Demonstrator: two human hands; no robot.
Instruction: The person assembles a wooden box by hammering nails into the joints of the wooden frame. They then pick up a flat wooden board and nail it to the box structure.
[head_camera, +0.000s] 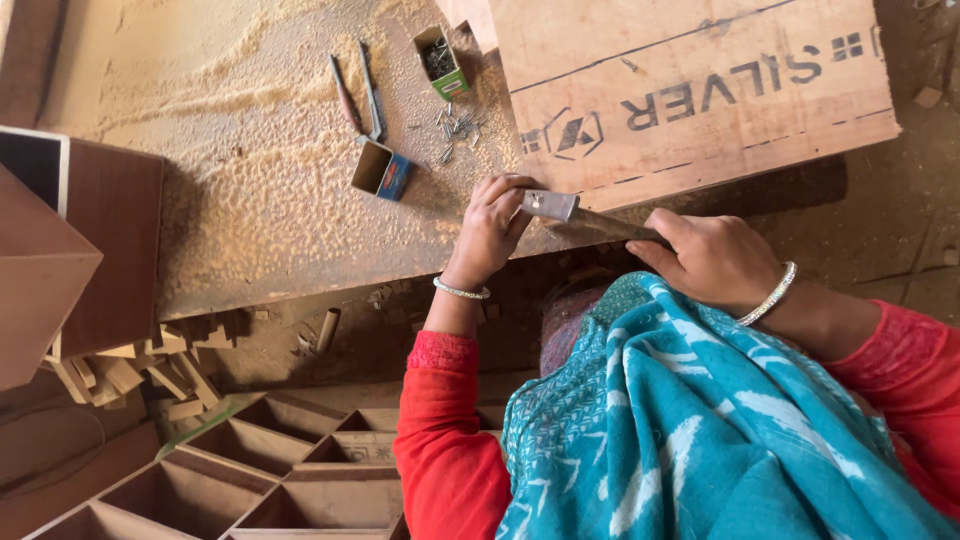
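1. Head view: a hammer (575, 213) lies against the plywood board (690, 90) edge, its handle clenched in the right hand (715, 262).
2. The left hand (490, 228) grips its metal head.
3. A green box (440, 60) on the surface (250, 200) holds nails; a blue box (382, 170) looks empty.

Plywood board (690, 90) lies on desk (250, 200), at its right end. Hammer (585, 215) against board's near edge: left hand (490, 228) at head, right hand (715, 262) on handle. Loose nails (455, 128) left of board, between two small boxes (440, 60) (380, 170). Pliers (358, 95) further left. Compartmented frame (270, 470) below desk, offcuts (140, 370) left.
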